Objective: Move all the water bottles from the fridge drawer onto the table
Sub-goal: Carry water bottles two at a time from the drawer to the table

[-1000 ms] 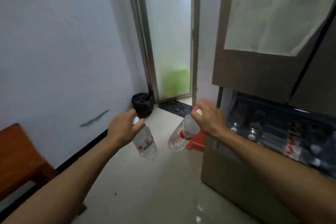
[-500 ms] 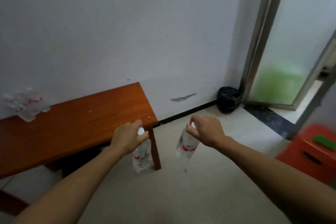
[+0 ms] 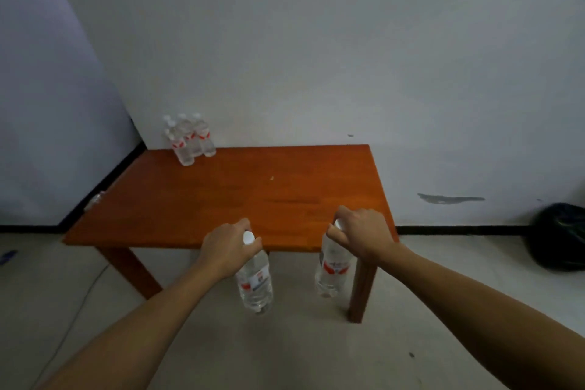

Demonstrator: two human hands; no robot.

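My left hand grips a clear water bottle by its white-capped neck; the bottle hangs below the near edge of the orange-brown wooden table. My right hand holds a second water bottle the same way, hanging beside the table's near right leg. Both bottles have red and white labels. A cluster of several more water bottles stands upright at the table's far left corner, against the wall. The fridge drawer is out of view.
A black bag sits on the floor by the wall at the right. A thin cable runs over the pale floor at the left. White walls meet in a corner behind the table. A small object lies at the table's left edge.
The view has swung left from the fridge to face the table squarely. Both hands still carry their bottles, which are now at the table's near edge.
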